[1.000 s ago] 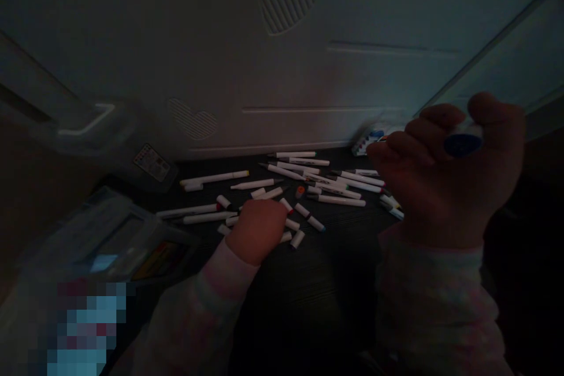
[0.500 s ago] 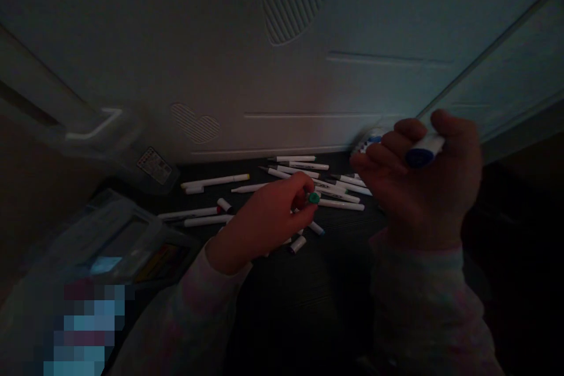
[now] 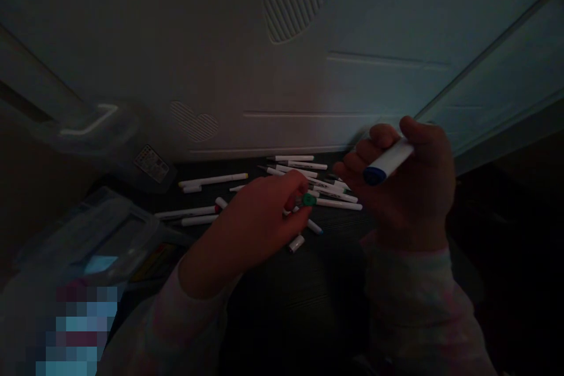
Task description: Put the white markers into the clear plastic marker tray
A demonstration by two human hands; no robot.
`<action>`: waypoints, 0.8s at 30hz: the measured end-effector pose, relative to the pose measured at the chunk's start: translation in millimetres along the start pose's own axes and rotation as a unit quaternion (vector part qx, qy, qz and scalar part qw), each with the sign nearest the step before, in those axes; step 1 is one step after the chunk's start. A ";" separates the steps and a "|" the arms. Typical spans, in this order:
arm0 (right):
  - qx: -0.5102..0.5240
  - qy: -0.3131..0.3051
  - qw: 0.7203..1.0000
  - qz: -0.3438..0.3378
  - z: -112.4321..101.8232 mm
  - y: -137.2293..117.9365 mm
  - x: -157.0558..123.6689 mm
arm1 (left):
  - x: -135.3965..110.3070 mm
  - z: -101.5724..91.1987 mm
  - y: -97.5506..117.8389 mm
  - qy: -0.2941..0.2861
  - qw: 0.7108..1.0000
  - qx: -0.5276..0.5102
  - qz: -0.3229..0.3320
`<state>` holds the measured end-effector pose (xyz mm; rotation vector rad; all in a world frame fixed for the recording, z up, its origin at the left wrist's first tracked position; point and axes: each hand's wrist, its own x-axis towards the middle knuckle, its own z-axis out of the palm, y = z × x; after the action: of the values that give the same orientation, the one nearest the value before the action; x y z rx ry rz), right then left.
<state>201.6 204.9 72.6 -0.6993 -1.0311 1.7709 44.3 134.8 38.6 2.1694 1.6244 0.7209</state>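
Note:
In dim light, my right hand is raised at the right, its thumb and fingers curled around a white marker. The marker's dark blue end tilts down toward the left. My left hand is lower, over the dark tabletop, pinching a small green-ended marker cap between thumb and fingertips. My fingers hide part of that cap. Under and beyond the left hand lie several loose white markers, some with bare tips. A separate white cap lies just below the left fingertips.
At the left stand a clear plastic container with a printed label and an opened clear plastic case. A pale panel with embossed hearts rises behind the markers. A yellow-ended marker lies toward the back left.
My right hand has moved left and slightly down, and more of its marker's white barrel now shows. My left hand has shifted slightly left, still pinching the green-ended cap.

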 end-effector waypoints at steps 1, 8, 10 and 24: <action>-0.002 -0.001 1.000 -0.004 -1.5 0.2 0.8 | 0.4 1.6 -3.4 -0.019 1.000 0.017 -0.005; -0.011 -0.013 0.999 -0.033 -8.7 0.8 5.3 | 3.0 14.9 -17.5 -0.061 0.989 0.136 -0.018; -0.016 -0.012 0.999 -0.038 -9.8 0.2 5.1 | 3.9 14.0 -18.7 -0.077 0.988 0.132 -0.034; -0.062 -0.011 0.995 -0.075 -15.8 -4.0 2.5 | 0.0 50.8 -23.4 -0.180 0.956 0.229 -0.041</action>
<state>215.1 213.4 68.4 -0.6627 -1.1856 1.5987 55.3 143.3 -15.6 2.3355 1.7877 -0.0967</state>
